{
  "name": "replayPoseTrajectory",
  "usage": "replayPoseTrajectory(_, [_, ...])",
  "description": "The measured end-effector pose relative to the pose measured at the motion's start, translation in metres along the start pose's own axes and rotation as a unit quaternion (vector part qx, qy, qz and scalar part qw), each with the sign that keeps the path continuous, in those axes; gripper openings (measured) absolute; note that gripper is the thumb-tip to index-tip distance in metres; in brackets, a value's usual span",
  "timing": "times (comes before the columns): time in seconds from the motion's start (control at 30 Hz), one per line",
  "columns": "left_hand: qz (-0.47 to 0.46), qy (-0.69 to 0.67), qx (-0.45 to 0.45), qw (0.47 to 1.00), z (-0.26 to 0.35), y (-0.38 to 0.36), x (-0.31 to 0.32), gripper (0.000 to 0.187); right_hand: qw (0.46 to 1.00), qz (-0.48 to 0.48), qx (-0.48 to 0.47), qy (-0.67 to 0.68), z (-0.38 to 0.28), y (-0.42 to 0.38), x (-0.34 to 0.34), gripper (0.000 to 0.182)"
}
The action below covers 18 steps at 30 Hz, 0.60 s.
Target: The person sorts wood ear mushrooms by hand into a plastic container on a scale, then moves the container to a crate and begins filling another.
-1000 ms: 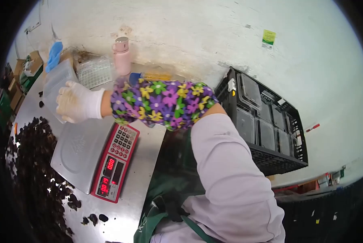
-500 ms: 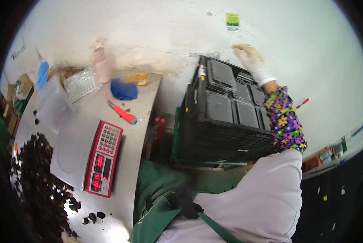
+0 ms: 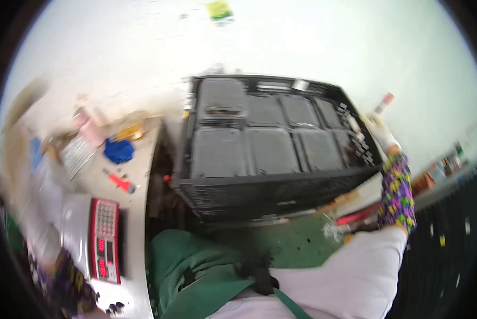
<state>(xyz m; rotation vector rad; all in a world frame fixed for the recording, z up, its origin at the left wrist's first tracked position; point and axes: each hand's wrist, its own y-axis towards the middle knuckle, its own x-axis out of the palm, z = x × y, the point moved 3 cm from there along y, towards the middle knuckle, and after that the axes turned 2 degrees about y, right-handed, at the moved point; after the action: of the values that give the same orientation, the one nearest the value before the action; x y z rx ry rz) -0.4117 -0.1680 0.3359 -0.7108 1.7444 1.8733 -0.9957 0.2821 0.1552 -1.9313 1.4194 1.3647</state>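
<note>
My right hand (image 3: 381, 133), in a pale glove, is at the right rim of a black crate (image 3: 281, 194), its fingers around the edge. Inside the crate are several dark lidded containers (image 3: 273, 151), one of them stacked higher at the back left. My left hand (image 3: 25, 117), gloved and smeared by motion, is raised at the far left, above the table. Its fingers cannot be made out. Below and right of the left arm sits a red scale (image 3: 105, 239) with a lit display.
On the metal table (image 3: 133, 212) lie a red cutter (image 3: 122, 183), a blue cloth (image 3: 118, 151), a yellow packet (image 3: 130, 131) and a pink bottle (image 3: 89, 126). A white wall (image 3: 281, 37) stands behind. Shelf goods (image 3: 443, 167) are at the right.
The view has swung right, bringing the crate to the middle. My left hand has risen from the dark pile into view. My right hand has come down from the wall to the crate's right rim.
</note>
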Motion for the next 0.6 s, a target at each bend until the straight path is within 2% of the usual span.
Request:
replayPoseTrajectory(0.03, [0.001,-0.001,0.041,0.999,0.012,0.024,0.014,0.036,0.996,-0.083,-0.013,0.019,-0.012,-0.01,0.008,0.062])
replayPoseTrajectory(0.07, [0.004,-0.001,0.09,0.996,0.027,0.047,0.033,0.037,0.993,-0.101,0.049,0.028,-0.074,-0.048,0.0,0.057])
replayPoseTrajectory(0.1, [0.013,0.011,0.132,0.991,0.039,0.068,0.051,0.038,0.995,-0.082,0.03,0.052,-0.024,-0.027,0.013,0.054])
replayPoseTrajectory(0.13, [0.017,0.049,0.182,0.982,0.05,0.089,0.078,0.046,0.963,-0.152,0.158,0.154,-0.018,-0.022,0.015,0.053])
replayPoseTrajectory(0.17, [0.042,0.077,0.2,0.976,0.074,0.107,0.098,0.048,0.975,-0.124,0.092,0.161,0.007,-0.011,0.022,0.051])
replayPoseTrajectory(0.2, [0.067,0.102,0.219,0.968,0.093,0.123,0.114,0.051,0.982,-0.128,0.083,0.108,-0.004,-0.016,0.015,0.05])
replayPoseTrajectory(0.23, [0.087,0.073,0.237,0.965,0.102,0.132,0.131,0.055,0.995,-0.069,0.056,0.056,0.001,-0.016,0.015,0.051])
replayPoseTrajectory(0.27, [0.105,0.044,0.258,0.959,0.104,0.134,0.144,0.06,0.994,-0.076,0.062,0.051,0.017,-0.008,0.019,0.054])
replayPoseTrajectory(0.33, [-0.012,0.013,0.246,0.969,0.105,0.121,0.167,0.061,0.995,-0.066,0.049,0.053,-0.008,-0.021,0.013,0.053])
replayPoseTrajectory(0.4, [-0.128,0.02,0.245,0.961,0.053,0.061,0.227,0.072,0.997,-0.048,0.047,0.043,0.008,-0.017,0.018,0.052])
replayPoseTrajectory(0.47, [-0.321,0.129,0.109,0.932,-0.024,-0.016,0.268,0.08,0.999,-0.018,0.027,-0.008,0.029,-0.012,0.022,0.05])
replayPoseTrajectory(0.53, [-0.345,0.126,0.102,0.924,-0.023,-0.01,0.263,0.08,0.967,-0.093,0.119,0.206,0.009,-0.027,0.022,0.049])
replayPoseTrajectory(0.57, [-0.351,0.111,0.075,0.927,-0.016,-0.013,0.263,0.08,0.971,-0.105,0.155,0.146,-0.004,-0.03,0.017,0.049])
replayPoseTrajectory(0.6, [-0.34,0.099,0.063,0.933,-0.016,-0.011,0.259,0.08,0.974,-0.105,0.149,0.137,0.003,-0.028,0.016,0.049])
